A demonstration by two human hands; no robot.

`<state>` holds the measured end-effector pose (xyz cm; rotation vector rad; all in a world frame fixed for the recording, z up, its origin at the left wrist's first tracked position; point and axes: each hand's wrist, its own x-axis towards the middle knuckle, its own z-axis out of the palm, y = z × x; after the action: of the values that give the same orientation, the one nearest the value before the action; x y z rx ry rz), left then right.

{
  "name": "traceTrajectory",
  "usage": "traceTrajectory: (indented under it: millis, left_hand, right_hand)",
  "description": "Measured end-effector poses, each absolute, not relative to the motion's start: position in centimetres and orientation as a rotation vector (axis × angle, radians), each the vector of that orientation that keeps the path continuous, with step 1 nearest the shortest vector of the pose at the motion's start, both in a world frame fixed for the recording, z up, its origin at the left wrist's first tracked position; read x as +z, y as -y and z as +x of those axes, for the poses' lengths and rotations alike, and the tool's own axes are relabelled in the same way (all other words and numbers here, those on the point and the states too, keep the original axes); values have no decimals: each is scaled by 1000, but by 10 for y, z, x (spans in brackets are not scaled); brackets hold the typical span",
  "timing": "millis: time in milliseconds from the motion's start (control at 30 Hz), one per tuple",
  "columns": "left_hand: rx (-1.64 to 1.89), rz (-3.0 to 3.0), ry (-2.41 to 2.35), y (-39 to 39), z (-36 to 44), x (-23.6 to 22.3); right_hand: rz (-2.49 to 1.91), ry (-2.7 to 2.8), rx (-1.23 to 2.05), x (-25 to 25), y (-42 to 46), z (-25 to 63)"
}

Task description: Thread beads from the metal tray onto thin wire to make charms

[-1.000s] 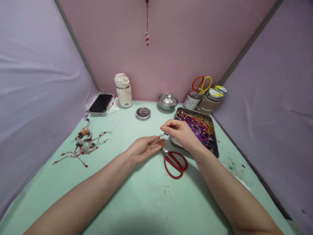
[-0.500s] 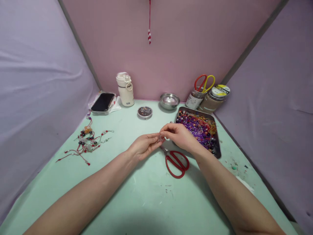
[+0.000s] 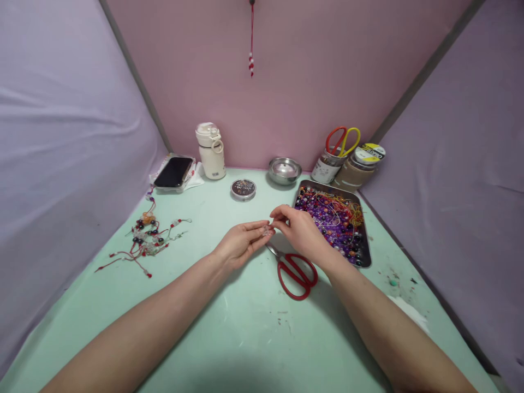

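My left hand [image 3: 246, 241] is turned palm up over the middle of the table, fingers pointing right. A small cluster of clear beads [image 3: 267, 231] rests on its fingers. Just to the right, my right hand [image 3: 298, 226] has thumb and forefinger pinched together close to the left fingertips; whatever lies in that pinch is too small to make out. Below both hands, red-handled scissors [image 3: 297, 277] lie on the table, blades toward the left fingers. Partly behind my right hand is a metal tray [image 3: 367, 240] of purple, dark and orange beads with tangled threads.
Beaded red cords [image 3: 143, 240] lie at the left. Along the back stand a phone [image 3: 175, 172], a white bottle [image 3: 212, 153], a round tin [image 3: 243, 189], a steel bowl [image 3: 285, 171], a jar [image 3: 326, 168] with red- and yellow-handled tools, and a thread spool [image 3: 369, 153].
My right hand has drawn slightly away from the left fingertips, and more of the clear beads shows. My left hand stays nearly in place. The whole view has shifted a little.
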<state>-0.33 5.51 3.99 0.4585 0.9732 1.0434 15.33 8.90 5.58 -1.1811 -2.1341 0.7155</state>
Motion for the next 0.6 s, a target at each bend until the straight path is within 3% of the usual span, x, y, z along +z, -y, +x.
traceTrajectory:
  millis: [267,600]
  left_hand:
    - [1076,446,-964,-57,-4,40]
    - [1089,438,-965,-57,-5,38]
  right_hand:
    - [-1171,2304,343,52,-90,154]
    - [-1214,2377,226,53,-87,154]
